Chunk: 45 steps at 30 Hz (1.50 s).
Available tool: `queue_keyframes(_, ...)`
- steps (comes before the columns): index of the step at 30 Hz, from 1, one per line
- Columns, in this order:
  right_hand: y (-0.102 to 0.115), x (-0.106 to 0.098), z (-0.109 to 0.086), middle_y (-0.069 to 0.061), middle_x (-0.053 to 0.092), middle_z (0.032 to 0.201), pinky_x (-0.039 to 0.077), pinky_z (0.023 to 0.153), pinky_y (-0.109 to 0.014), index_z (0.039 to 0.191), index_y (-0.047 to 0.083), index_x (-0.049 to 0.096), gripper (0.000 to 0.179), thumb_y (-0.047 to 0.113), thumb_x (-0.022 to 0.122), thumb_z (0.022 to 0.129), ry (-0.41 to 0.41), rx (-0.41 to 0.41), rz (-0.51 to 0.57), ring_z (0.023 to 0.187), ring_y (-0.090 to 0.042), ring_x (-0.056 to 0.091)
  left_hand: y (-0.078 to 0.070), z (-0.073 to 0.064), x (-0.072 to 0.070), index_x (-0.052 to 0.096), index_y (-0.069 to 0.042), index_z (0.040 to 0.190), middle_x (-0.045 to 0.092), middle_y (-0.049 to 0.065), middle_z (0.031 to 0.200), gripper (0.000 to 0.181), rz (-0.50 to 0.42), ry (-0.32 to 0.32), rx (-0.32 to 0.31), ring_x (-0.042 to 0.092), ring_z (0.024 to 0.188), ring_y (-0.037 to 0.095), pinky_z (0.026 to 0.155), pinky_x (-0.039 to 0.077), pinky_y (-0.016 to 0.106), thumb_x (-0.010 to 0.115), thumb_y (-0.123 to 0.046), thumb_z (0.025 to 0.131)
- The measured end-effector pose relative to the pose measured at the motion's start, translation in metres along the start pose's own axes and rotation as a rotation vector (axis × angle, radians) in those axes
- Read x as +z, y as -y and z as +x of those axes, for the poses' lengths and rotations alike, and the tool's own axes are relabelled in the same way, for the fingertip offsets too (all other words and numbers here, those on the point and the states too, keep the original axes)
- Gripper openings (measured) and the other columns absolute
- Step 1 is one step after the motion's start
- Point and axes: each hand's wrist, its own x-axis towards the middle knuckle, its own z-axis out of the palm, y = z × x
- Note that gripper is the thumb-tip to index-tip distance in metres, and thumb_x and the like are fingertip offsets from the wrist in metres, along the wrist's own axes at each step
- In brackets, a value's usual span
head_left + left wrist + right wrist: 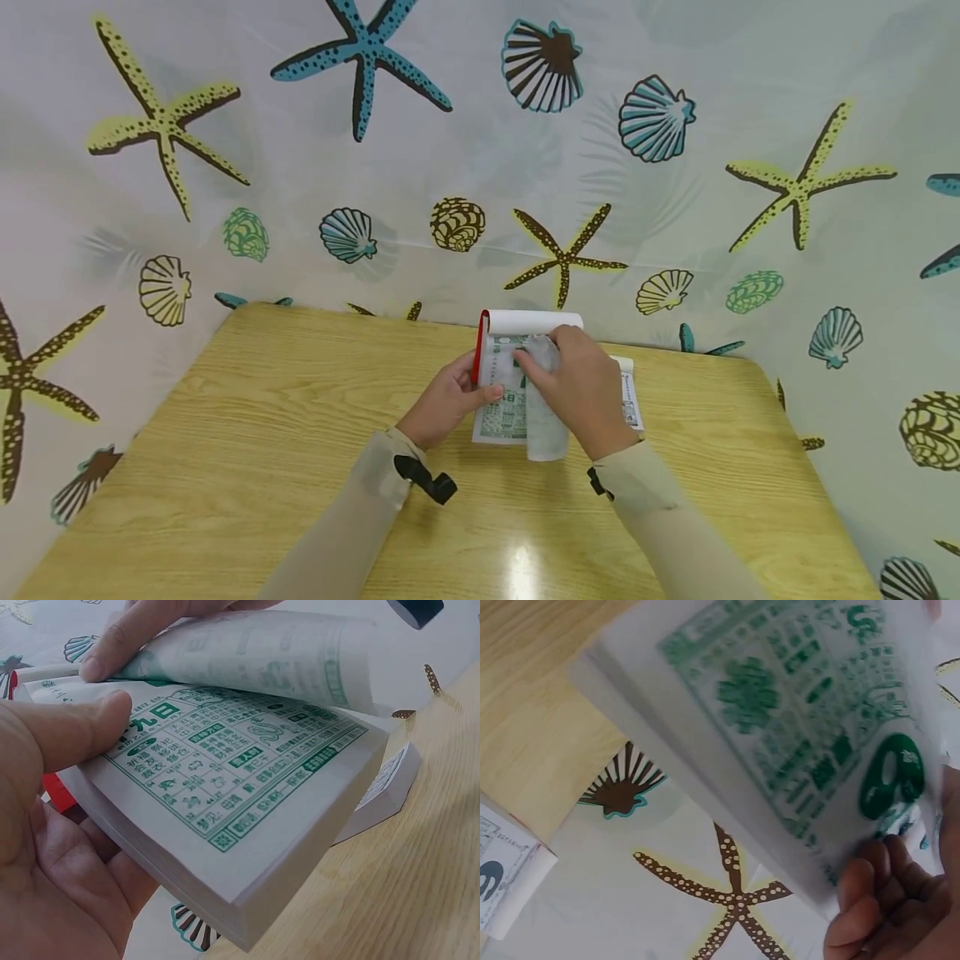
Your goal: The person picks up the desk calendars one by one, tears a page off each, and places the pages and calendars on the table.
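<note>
A thick tear-off calendar (pixel 500 427) with green print and a red backing is held up over the far part of the table. My left hand (pixel 438 408) grips its left edge, thumb on the top sheet and the other fingers underneath, as the left wrist view shows. My right hand (pixel 592 387) pinches the calendar's thin top sheet (pixel 547 429) near its upper end. That sheet is lifted and curled back over the page below. In the right wrist view, the curled fingers (pixel 859 922) show beside the printed sheet, whose green figures are blurred.
A second, smaller-looking calendar block (pixel 632 402) lies on the wooden table (pixel 262 442) behind my right hand. Close behind the table's far edge hangs a white cloth (pixel 405 175) printed with starfish and shells. Dark straps (pixel 423 479) sit on both sleeves.
</note>
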Motion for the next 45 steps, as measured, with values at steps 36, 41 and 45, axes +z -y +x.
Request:
queue_keyframes(36, 0.003, -0.012, 0.016, -0.006, 0.073, 0.091, 0.054, 0.055, -0.035, 0.098, 0.008, 0.072, 0.012, 0.020, 0.070, 0.096, 0.182, 0.085, -0.018, 0.067, -0.017, 0.064, 0.001, -0.002, 0.001, 0.045, -0.015, 0.154, 0.062, 0.014, 0.142, 0.058, 0.026, -0.048, -0.017, 0.063, 0.126, 0.030, 0.101, 0.055, 0.043, 0.069, -0.019, 0.101)
queue_keyframes(41, -0.002, -0.008, 0.012, -0.006, 0.072, 0.089, 0.056, 0.058, -0.034, 0.097, 0.007, 0.072, 0.010, 0.016, 0.071, 0.094, 0.119, 0.076, 0.049, 0.070, -0.017, 0.066, 0.001, -0.003, 0.003, 0.045, -0.016, 0.154, 0.062, 0.013, 0.141, 0.057, 0.022, -0.048, -0.026, 0.063, 0.126, 0.029, 0.102, 0.054, 0.044, 0.069, -0.019, 0.102)
queue_keyframes(45, -0.006, -0.007, 0.007, -0.005, 0.069, 0.086, 0.055, 0.057, -0.032, 0.094, 0.007, 0.071, 0.011, 0.017, 0.073, 0.093, 0.073, 0.048, 0.075, 0.069, -0.016, 0.064, 0.000, -0.003, 0.004, 0.046, -0.016, 0.153, 0.063, 0.012, 0.141, 0.058, 0.029, -0.049, -0.036, 0.063, 0.127, 0.029, 0.102, 0.054, 0.043, 0.070, -0.021, 0.101)
